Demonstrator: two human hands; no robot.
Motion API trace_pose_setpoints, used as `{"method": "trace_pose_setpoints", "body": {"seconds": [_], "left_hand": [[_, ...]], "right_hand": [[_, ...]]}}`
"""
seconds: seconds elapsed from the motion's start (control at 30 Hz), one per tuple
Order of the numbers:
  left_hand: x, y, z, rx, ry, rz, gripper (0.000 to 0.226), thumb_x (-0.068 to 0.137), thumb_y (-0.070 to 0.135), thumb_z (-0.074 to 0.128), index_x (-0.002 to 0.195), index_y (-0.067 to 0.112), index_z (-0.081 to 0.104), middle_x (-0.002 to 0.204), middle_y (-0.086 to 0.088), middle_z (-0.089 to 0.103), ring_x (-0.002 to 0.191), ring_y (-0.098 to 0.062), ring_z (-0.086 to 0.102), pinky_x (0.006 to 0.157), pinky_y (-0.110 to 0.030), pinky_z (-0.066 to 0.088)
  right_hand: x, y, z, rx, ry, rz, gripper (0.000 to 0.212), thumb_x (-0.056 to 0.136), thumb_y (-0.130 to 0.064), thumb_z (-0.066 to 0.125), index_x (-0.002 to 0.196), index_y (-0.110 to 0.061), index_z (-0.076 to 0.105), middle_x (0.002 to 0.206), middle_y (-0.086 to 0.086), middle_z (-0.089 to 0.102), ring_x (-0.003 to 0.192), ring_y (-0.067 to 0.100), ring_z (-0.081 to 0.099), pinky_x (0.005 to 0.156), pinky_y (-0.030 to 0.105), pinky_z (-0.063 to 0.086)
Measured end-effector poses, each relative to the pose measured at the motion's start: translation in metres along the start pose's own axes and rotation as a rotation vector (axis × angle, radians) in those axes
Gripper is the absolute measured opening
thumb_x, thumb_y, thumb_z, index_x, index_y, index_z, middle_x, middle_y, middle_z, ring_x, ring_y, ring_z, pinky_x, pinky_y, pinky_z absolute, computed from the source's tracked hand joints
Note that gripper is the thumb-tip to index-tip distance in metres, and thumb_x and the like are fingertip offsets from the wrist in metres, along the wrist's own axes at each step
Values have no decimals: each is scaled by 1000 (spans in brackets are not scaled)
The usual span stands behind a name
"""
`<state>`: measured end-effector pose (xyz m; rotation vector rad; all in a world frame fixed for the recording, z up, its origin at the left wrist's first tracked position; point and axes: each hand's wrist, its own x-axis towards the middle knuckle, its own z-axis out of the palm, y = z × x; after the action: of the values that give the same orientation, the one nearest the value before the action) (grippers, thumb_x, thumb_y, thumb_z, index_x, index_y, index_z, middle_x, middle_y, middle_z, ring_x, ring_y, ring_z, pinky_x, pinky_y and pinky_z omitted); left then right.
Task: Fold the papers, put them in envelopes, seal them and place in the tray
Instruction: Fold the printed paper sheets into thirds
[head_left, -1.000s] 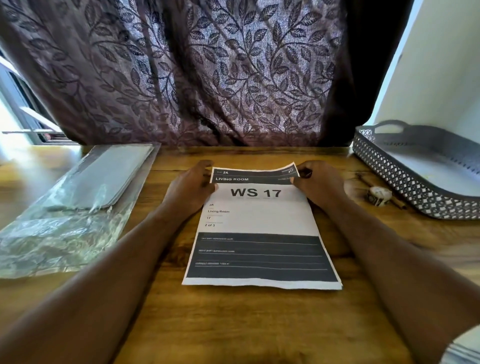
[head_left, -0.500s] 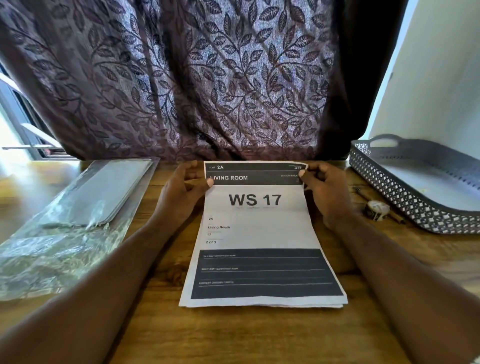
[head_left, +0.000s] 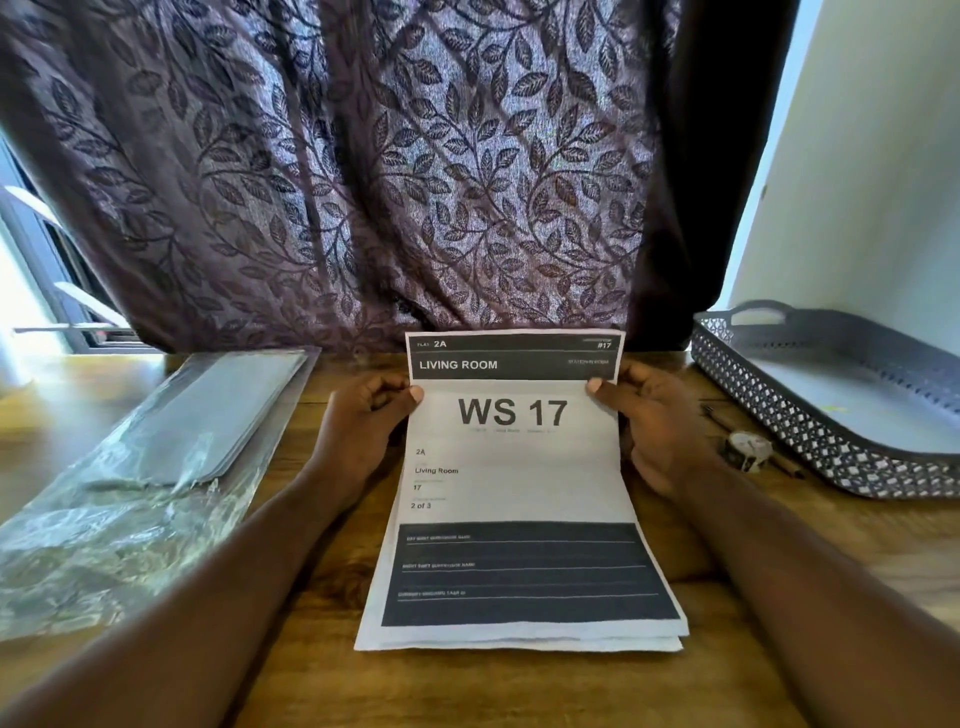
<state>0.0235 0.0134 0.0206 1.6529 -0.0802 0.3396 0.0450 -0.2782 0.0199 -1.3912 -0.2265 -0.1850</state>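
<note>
- Pinching the upper side edges of the top sheet (head_left: 511, 462), the left hand (head_left: 363, 436) and right hand (head_left: 657, 423) hold its far end raised off the table (head_left: 291, 675), thumbs on the printed face.
- The sheet reads "2A", "#17", "LIVING ROOM", "WS 17", "Living Room", "17" and "2 of 3"; lines in its dark lower block are too blurred to read.
- Its near end rests on more papers (head_left: 519, 643) at the table's middle.
- A grey perforated tray (head_left: 810, 431) sits at the far right corner; a clear sleeve (head_left: 104, 545) of grey envelopes (head_left: 218, 415) lies along the left edge.
</note>
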Motion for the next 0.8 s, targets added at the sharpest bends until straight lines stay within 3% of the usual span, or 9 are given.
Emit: {"method": "trace_pose_setpoints", "body": {"seconds": [0.17,0.33,0.5,0.57,0.63,0.7,0.8], "left_hand": [[1,0,-4,-82,8,-69,7,96,13,64,102,10,67,99,-5,79,89,-27,77,77,-44,63],[1,-1,-8,-204,-130,-88,9,96,3,59,101,10,63,104,-21,75,91,-38,74,64,-36,63],[0,-2,-7,-191,-125,-35,26,99,0,50,87,9,72,78,-8,74,55,-14,68,39,-18,45],[1,-2,-7,-195,-107,-34,36,98,-2,48,79,12,76,77,-6,73,57,-14,67,41,-19,46],[1,-2,-8,-227,-103,-37,43,96,-1,44,75,14,78,85,-8,75,69,-18,69,51,-26,53],[1,-2,-8,-259,-99,-62,37,98,6,46,78,10,78,90,-12,75,74,-21,69,57,-29,55],[-1,-2,-6,-195,-108,-62,8,90,11,68,88,5,74,80,-9,75,61,-14,69,47,-20,51]], "right_hand": [[-5,-9,6,91,-48,94,21,95,0,59,112,-8,69,112,12,76,99,33,75,75,41,63],[-7,-14,6,107,-7,151,10,95,-2,61,99,-5,69,105,22,75,88,39,74,72,49,63],[-5,-12,3,65,-50,196,15,97,-6,57,97,-8,72,99,20,76,81,35,74,66,45,62],[-5,-10,2,49,-46,191,20,96,-5,55,93,-9,74,91,20,74,76,34,69,68,45,59],[-4,-10,2,35,-42,193,30,95,-8,50,83,-14,77,84,17,72,70,31,64,67,39,54],[-3,-8,0,53,-54,231,38,95,-13,43,78,-14,78,87,17,69,72,30,61,66,36,49],[-1,-6,-3,37,-37,246,43,99,-23,41,81,-11,78,89,19,70,71,29,58,64,35,46]]}}
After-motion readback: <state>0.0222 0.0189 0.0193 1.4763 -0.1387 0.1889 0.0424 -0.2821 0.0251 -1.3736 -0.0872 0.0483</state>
